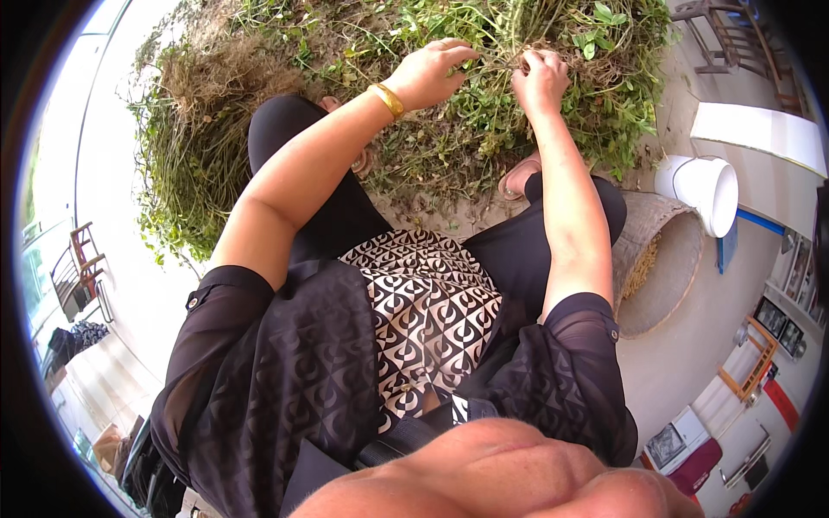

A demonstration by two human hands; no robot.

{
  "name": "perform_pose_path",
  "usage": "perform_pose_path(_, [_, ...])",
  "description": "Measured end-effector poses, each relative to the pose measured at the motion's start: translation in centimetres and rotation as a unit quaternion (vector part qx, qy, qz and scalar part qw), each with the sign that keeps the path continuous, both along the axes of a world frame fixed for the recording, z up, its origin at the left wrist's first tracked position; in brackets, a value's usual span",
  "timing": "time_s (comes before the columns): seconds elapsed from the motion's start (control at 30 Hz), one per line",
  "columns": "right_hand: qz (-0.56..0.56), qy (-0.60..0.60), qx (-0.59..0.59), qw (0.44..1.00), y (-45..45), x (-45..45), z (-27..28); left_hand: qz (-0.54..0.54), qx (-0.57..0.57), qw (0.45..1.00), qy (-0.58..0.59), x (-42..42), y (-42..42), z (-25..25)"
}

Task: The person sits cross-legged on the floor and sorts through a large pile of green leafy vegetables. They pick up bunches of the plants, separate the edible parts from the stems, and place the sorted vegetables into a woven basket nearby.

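My left hand (431, 72), with a gold bangle (387, 101) at the wrist, hovers over the plant heap. Its fingers are apart, and nothing shows between them. My right hand (543, 79) has its fingers closed on the brownish roots (532, 50) of an uprooted plant; the fingers hide part of them. Green stems (523, 22) run from these roots toward the top of the view. Under and around both hands spreads a heap of uprooted leafy plants (473, 129), which look like peanut plants.
A bundle of plants (188, 162), roots upward, lies by my left knee. Beside my right knee a woven basket (673, 285) lies tilted, with small tan pods (642, 269) inside. A white bucket (703, 191) is just beyond it. Wooden chairs (728, 39) stand farther off.
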State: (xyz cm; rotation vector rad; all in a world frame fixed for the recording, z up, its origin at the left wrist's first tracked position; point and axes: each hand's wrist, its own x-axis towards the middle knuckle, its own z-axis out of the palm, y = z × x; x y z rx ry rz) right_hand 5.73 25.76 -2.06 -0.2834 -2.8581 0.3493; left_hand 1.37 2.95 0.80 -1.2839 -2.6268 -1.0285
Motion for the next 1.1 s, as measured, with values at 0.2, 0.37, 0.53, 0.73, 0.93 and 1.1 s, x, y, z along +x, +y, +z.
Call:
perform_pose_path(0.2, [0.186,0.104,0.037,0.976,-3.6,1.2,1.3,-0.016,-0.122,0.983,0.139,0.5,0.6,2.1])
perform_pose_path(0.37, [0.297,0.062,0.021,0.953,-6.5,3.8,2.1,-0.059,-0.182,0.974,0.118,0.7,0.6,1.6])
perform_pose_path(0.53, [0.349,0.041,0.001,0.936,-8.0,5.9,1.8,-0.101,-0.263,0.957,0.073,0.9,-0.4,-0.1])
perform_pose_path(0.73, [0.381,0.028,0.017,0.924,-8.2,6.6,1.8,-0.134,-0.305,0.94,0.071,1.2,-1.0,-0.8])
perform_pose_path(0.93, [0.392,-0.064,-0.027,0.917,-8.7,8.4,3.1,-0.213,-0.33,0.917,0.071,3.2,-1.3,-2.4])
perform_pose_path(1.1, [0.265,0.034,-0.23,0.936,-6.6,9.5,6.2,-0.212,-0.407,0.886,-0.073,7.0,-2.7,-3.4])
